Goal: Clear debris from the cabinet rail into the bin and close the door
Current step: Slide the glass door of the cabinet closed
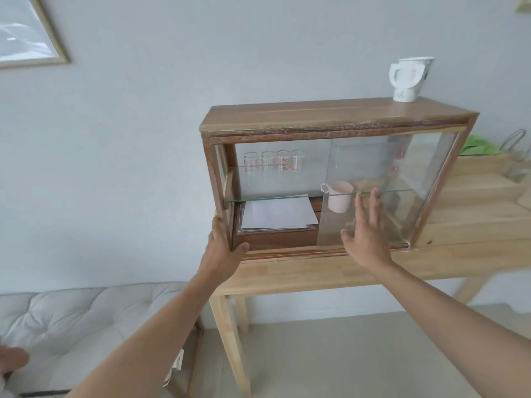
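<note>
A wooden cabinet with sliding glass doors stands on a light wooden table. Its left half is uncovered; the glass door sits over the right half. My left hand grips the cabinet's lower left corner post, thumb on the front. My right hand lies flat with fingers spread against the glass door near its lower left edge. The bottom rail runs along the cabinet front; I see no debris on it. No bin is in view.
Inside are several measuring glasses on a glass shelf, a pink mug and white paper sheets. A white kettle stands on top. A padded grey bench is lower left; a picture frame hangs upper left.
</note>
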The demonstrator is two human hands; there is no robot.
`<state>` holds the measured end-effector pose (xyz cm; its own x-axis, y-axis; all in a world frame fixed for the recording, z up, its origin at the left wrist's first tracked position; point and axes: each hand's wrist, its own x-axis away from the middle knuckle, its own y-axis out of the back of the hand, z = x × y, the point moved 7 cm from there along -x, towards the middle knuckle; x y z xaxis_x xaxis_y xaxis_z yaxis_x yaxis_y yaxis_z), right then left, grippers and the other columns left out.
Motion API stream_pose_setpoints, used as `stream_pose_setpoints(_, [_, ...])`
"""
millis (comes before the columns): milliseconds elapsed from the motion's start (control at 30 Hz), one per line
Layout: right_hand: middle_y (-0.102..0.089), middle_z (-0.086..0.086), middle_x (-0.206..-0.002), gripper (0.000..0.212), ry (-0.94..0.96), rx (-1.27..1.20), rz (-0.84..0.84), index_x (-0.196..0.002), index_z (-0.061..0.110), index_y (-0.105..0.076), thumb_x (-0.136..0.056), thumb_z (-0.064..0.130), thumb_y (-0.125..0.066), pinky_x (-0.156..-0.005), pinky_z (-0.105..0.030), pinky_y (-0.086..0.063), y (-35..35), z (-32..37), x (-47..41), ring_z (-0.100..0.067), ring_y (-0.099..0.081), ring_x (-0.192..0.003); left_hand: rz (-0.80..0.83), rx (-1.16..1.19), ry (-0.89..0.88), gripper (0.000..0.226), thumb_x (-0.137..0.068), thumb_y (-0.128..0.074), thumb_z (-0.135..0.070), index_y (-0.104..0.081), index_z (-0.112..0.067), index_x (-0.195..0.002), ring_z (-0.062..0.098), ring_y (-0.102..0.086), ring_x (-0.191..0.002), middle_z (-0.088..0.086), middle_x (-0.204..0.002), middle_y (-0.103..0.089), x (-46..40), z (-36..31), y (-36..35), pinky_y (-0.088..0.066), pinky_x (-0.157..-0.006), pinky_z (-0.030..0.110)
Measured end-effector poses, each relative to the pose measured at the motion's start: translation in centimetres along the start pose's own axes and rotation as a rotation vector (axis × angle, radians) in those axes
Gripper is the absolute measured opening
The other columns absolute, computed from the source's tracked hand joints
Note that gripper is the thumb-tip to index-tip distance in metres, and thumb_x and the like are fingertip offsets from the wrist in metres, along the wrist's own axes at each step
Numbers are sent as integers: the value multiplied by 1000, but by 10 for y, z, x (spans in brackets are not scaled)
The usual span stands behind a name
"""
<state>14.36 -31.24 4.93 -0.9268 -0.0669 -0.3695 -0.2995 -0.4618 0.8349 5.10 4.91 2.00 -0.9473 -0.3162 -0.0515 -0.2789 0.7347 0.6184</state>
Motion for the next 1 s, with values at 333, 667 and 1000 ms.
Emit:
stream_pose_setpoints(333, [27,-32,-168,129,5,24,-7,-162,2,18,-81,21,-81,-127,-60,2,-33,16,-11,-56,19,-155,-26,-8,-51,119,-99,-73,-42,25,-34,-166,28,-25,-164,-1,-183,-6,-6,8,-15,-34,-125,51])
stream_pose_setpoints(667, [27,-23,-171,121,292,36,18,-166,12,12,-80,9,-73,-126,-63,-6,-65,101,18,-52,22,-156,8,-39,-80,120,-100,-73,-41,26,-30,-167,31,-24,-164,4,-182,-9,-6,6,-16,-32,-129,56])
stream_pose_setpoints(1000, [8,-8,-178,93,525,159,92,-167,16,-13,-88,8,-61,-128,-59,-21,-66,135,37,-38,7,-163,4,-32,-81,115,-101,-74,-36,19,-25,-169,31,-27,-164,7,-180,-19,-3,0,-11,-32,-128,57])
